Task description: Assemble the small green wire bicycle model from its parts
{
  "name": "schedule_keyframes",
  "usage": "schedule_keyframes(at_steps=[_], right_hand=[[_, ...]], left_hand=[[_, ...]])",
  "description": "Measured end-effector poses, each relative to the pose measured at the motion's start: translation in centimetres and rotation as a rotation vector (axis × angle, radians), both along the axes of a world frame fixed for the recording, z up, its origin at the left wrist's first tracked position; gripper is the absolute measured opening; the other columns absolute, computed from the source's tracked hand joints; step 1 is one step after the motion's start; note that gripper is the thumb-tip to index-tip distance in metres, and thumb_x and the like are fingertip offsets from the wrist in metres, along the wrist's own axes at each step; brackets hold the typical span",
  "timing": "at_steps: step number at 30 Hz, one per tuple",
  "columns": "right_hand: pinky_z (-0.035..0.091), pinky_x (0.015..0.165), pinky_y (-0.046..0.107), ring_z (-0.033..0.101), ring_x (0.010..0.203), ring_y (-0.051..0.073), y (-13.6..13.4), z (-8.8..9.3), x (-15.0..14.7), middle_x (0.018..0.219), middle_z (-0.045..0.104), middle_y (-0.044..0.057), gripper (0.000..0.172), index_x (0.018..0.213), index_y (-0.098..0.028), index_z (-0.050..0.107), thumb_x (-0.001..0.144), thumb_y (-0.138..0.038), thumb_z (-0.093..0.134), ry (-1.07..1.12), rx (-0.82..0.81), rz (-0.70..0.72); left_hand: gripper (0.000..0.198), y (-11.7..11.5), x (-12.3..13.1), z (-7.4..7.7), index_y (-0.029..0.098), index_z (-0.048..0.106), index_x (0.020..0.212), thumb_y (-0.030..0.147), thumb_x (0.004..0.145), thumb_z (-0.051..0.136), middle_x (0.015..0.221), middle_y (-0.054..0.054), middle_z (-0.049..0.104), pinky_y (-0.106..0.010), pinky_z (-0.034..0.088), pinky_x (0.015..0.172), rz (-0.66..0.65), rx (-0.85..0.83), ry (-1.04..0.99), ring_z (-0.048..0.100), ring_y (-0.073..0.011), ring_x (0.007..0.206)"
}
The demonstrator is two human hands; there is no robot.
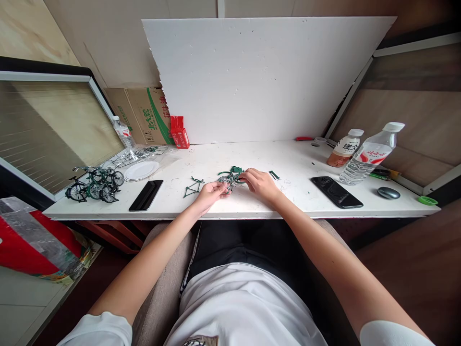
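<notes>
Near the table's front edge my left hand (212, 194) pinches a small dark model-bicycle part (229, 188) between thumb and fingers. My right hand (262, 183) is beside it, fingers bent and closed over the green model-bicycle parts; what its fingertips grip is mostly hidden. Between and just behind the hands lie wheel-like green pieces (224, 174) and a small green block-shaped piece (236, 169). A green model-bicycle frame (193, 186) lies left of my left hand. Right of my right hand is a short dark green strip (274, 175).
Several model bicycles (95, 183) stand at the left, near a white plate (141, 170) and a phone (146, 195). Another phone (336, 191), a water bottle (370, 154), a brown drink bottle (345, 148) and a mouse (388, 192) are at right. A white board (266, 77) leans behind.
</notes>
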State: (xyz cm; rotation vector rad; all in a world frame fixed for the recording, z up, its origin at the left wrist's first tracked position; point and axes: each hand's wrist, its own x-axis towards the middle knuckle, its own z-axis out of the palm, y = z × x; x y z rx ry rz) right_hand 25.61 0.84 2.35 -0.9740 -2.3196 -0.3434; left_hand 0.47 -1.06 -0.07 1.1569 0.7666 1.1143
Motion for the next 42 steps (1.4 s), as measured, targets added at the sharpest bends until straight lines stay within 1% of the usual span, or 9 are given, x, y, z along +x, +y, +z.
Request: schedule_keyframes(at_steps=[7, 11, 17, 21, 24, 29, 32, 36, 42], right_hand=[[0.046, 0.073, 0.034, 0.07, 0.096, 0.024, 0.4, -0.3, 0.2, 0.108, 0.078, 0.01, 0.027, 0.117, -0.023, 0.069, 0.115, -0.024, 0.042, 0.067, -0.011, -0.007], [0.044, 0.071, 0.035, 0.07, 0.094, 0.025, 0.7, -0.4, 0.1, 0.106, 0.078, 0.011, 0.028, 0.115, -0.021, 0.069, 0.116, -0.025, 0.041, 0.103, -0.006, -0.062], [0.043, 0.067, 0.035, 0.064, 0.1, 0.027, 1.1, -0.3, 0.3, 0.103, 0.076, 0.012, 0.028, 0.108, -0.019, 0.075, 0.111, -0.019, 0.048, 0.045, -0.063, -0.111], [0.049, 0.079, 0.036, 0.061, 0.104, 0.028, 1.6, -0.4, 1.3, 0.104, 0.075, 0.012, 0.028, 0.099, -0.02, 0.08, 0.101, -0.007, 0.056, 0.023, -0.127, -0.033], [0.051, 0.09, 0.04, 0.06, 0.105, 0.03, 2.0, -0.1, 2.1, 0.104, 0.075, 0.012, 0.022, 0.096, -0.021, 0.083, 0.096, -0.01, 0.064, 0.025, -0.206, -0.002], [0.053, 0.088, 0.041, 0.065, 0.1, 0.03, 1.9, 1.8, 3.3, 0.099, 0.078, 0.012, 0.022, 0.095, -0.021, 0.084, 0.097, -0.019, 0.062, 0.102, -0.354, 0.016], [0.054, 0.085, 0.037, 0.071, 0.09, 0.025, 1.1, 2.8, 4.5, 0.097, 0.081, 0.006, 0.021, 0.097, -0.024, 0.085, 0.094, -0.023, 0.065, 0.143, -0.59, 0.107], [0.055, 0.082, 0.036, 0.074, 0.088, 0.025, -0.8, 2.7, 6.4, 0.096, 0.084, 0.005, 0.019, 0.091, -0.026, 0.086, 0.091, -0.04, 0.073, 0.121, -0.86, 0.127], [0.055, 0.084, 0.036, 0.075, 0.092, 0.025, -2.6, 2.4, 7.6, 0.104, 0.084, 0.008, 0.037, 0.1, -0.024, 0.087, 0.088, -0.058, 0.076, 0.188, -0.919, 0.055]], left_hand=[[0.057, 0.0, 0.0, -0.1, 0.011, 0.076, 0.106, 0.057, 0.077, 0.095, 0.094, -0.008, 0.073, -0.041, 0.058, 0.096, 0.0, 0.003, 0.011, 0.072, -0.019, 0.091], [0.055, 0.0, -0.1, -0.1, 0.011, 0.076, 0.104, 0.056, 0.078, 0.094, 0.095, -0.008, 0.073, -0.041, 0.058, 0.097, -0.001, -0.001, 0.002, 0.071, -0.0188, 0.091], [0.053, -0.1, -0.1, 0.1, 0.01, 0.076, 0.105, 0.053, 0.08, 0.094, 0.097, -0.008, 0.072, -0.045, 0.057, 0.102, -0.012, -0.013, -0.015, 0.072, -0.0196, 0.093], [0.054, -0.1, -0.1, 0.1, 0.01, 0.076, 0.104, 0.052, 0.078, 0.096, 0.101, -0.009, 0.072, -0.048, 0.056, 0.103, -0.007, -0.026, -0.032, 0.072, -0.0204, 0.094], [0.051, 0.0, -0.1, 0.0, 0.009, 0.077, 0.104, 0.05, 0.079, 0.096, 0.105, -0.01, 0.073, -0.049, 0.056, 0.103, -0.01, -0.025, -0.043, 0.073, -0.0206, 0.093], [0.05, 0.0, -0.2, -0.1, 0.008, 0.077, 0.106, 0.048, 0.082, 0.094, 0.101, -0.01, 0.073, -0.049, 0.056, 0.104, -0.023, -0.027, -0.059, 0.073, -0.0212, 0.094], [0.05, 0.1, -0.3, -0.1, 0.008, 0.077, 0.107, 0.048, 0.082, 0.094, 0.093, -0.007, 0.071, -0.048, 0.056, 0.105, -0.038, -0.036, -0.061, 0.073, -0.0217, 0.096], [0.049, 0.2, -0.3, -0.2, 0.009, 0.077, 0.107, 0.049, 0.084, 0.093, 0.088, -0.005, 0.069, -0.047, 0.056, 0.105, -0.039, -0.046, -0.069, 0.074, -0.0213, 0.095], [0.049, 0.2, -0.3, -0.1, 0.009, 0.078, 0.107, 0.048, 0.083, 0.094, 0.092, -0.007, 0.071, -0.046, 0.057, 0.103, -0.029, -0.057, -0.07, 0.074, -0.0219, 0.096]])
